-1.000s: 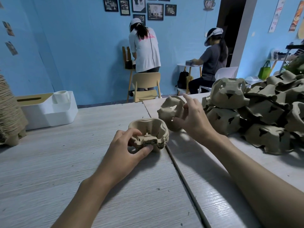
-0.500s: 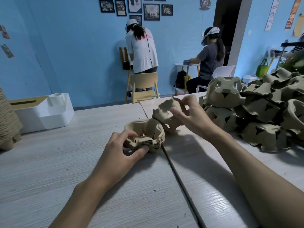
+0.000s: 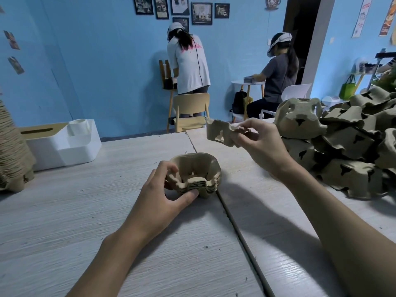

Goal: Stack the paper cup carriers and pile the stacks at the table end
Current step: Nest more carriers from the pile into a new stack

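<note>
Pale wood-grain table [image 3: 85, 221], 2 tops meeting at a dark seam [image 3: 235, 228] running away from the camera. Blue wall [image 3: 96, 61] behind with framed pictures [image 3: 201, 12], a wooden chair [image 3: 190, 110] and 2 people working at the far side. White organizer box [image 3: 62, 144] sits far left on the table, beside a tall carrier stack [image 3: 10, 157] at the left edge. Loose heap of carriers [image 3: 353, 146] on the right top.

Small nested stack [image 3: 199, 174] rests on the table just left of the seam, cup wells opening up; its long axis is unclear. Left hand [image 3: 162, 196] grips its near-left rim, thumb under, fingers curled on top. Right hand [image 3: 261, 144] pinches a single carrier [image 3: 220, 131] by its right end, in the air above and behind the stack, long axis left-right, left end slightly raised; facing side unclear.
</note>
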`<state>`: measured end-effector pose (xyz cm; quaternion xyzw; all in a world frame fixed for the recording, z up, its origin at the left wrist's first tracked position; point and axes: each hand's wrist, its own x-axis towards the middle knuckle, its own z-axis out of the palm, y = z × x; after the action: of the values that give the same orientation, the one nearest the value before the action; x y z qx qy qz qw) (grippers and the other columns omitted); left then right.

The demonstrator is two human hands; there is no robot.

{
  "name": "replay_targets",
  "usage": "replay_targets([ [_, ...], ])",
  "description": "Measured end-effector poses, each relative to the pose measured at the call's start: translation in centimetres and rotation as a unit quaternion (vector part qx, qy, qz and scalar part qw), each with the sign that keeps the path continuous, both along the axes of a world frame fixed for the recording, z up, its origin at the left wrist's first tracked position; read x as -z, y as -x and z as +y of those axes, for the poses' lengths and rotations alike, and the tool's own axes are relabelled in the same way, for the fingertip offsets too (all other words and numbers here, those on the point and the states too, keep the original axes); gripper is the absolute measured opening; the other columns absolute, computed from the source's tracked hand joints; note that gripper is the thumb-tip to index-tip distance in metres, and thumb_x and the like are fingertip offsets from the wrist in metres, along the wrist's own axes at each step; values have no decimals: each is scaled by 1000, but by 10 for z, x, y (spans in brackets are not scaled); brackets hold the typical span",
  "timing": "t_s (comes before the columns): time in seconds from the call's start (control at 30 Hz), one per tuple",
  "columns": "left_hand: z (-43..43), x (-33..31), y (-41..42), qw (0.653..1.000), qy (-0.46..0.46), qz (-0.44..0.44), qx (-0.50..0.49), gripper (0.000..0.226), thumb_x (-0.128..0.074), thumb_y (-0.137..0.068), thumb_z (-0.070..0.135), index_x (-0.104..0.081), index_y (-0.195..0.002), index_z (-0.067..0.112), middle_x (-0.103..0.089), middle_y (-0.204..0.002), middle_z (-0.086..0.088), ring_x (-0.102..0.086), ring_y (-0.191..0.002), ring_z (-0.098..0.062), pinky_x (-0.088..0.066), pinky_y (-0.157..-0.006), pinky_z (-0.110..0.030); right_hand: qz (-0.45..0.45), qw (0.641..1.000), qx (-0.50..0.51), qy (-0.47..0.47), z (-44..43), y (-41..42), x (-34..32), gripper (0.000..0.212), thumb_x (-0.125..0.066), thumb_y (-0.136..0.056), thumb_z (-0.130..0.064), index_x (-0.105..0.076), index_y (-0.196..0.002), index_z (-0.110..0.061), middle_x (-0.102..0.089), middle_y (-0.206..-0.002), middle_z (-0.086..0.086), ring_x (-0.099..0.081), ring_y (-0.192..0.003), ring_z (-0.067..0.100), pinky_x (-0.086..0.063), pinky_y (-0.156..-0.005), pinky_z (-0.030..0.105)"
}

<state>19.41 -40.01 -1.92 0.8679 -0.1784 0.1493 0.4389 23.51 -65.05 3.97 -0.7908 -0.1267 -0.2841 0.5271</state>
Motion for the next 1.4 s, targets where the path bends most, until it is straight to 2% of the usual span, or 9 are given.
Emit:
replay_targets([
  [0.07,0,0,0,1000,-1,4,0,45,-80,-76,46,-43,-102,46,-60,-105,13,-57,-94,5,-45,-77,-21,-17,999,-42,13,9,4,1,6,-71,-84,-3,-67,-88,-6,-68,-96,14,-67,-87,33,-56,-81,52],
  [0.23,-2,-5,2,1000,13,27,-7,55,-83,-75,46,-36,-105,47,-59,-103,16,-58,-95,7,-48,-78,-19,-13,987,-144,70,22,10,2,10,-75,-79,3,-69,-85,-2,-63,-111,8,-64,-91,17,-53,-80,24],
  [0.37,-4,-4,4,999,38,26,-14,85,-86,-73,38,-22,-129,43,-54,-104,21,-60,-92,4,-45,-77,-17,46,973,-194,113,23,14,1,13,-76,-78,2,-72,-88,-6,-66,-109,5,-66,-95,25,-56,-80,36],
  [0.5,-4,-4,5,999,36,27,-8,101,-86,-75,35,-14,-145,47,-55,-103,20,-61,-87,8,-45,-71,-11,120,952,-194,203,18,20,-4,17,-79,-79,-17,-75,-94,-22,-62,-117,-16,-58,-105,7,-48,-82,29],
  [0.63,-1,-3,2,1000,19,14,7,70,-84,-76,38,-36,-122,61,-59,-104,20,-62,-88,7,-46,-70,-8,145,950,-183,208,15,21,-4,24,-76,-79,-38,-74,-101,-27,-62,-118,-15,-54,-108,2,-39,-79,21],
  [0.73,1,0,-1,1000,-2,-7,-5,34,-81,-75,45,-58,-99,48,-63,-103,13,-61,-94,-3,-50,-76,-23,141,952,-173,210,15,20,-1,29,-72,-81,-45,-73,-103,-26,-66,-112,-12,-55,-106,4,-39,-77,21],
  [0.87,-3,-1,3,999,29,-13,-12,29,-86,-74,38,-62,-91,40,-66,-98,6,-63,-88,-8,-55,-75,-32,131,969,-154,140,12,26,1,22,-68,-89,-37,-72,-104,-23,-69,-94,-17,-59,-96,1,-45,-78,13],
  [1.17,-53,-11,35,995,99,-14,0,30,-89,-72,30,-63,-86,32,-66,-84,4,-65,-79,-14,-51,-69,-29,-12,996,79,43,-66,43,-6,14,-66,-92,-24,-67,-103,-16,-64,-105,2,-62,-95,16,-53,-86,36],
  [1.4,-98,-5,52,997,76,-15,-10,29,-87,-71,34,-61,-83,41,-64,-93,7,-60,-82,1,-48,-73,-17,-59,945,277,161,-127,23,-28,47,-75,-81,-26,-56,-121,-11,-51,-117,12,-48,-113,33,-43,-100,47],
])
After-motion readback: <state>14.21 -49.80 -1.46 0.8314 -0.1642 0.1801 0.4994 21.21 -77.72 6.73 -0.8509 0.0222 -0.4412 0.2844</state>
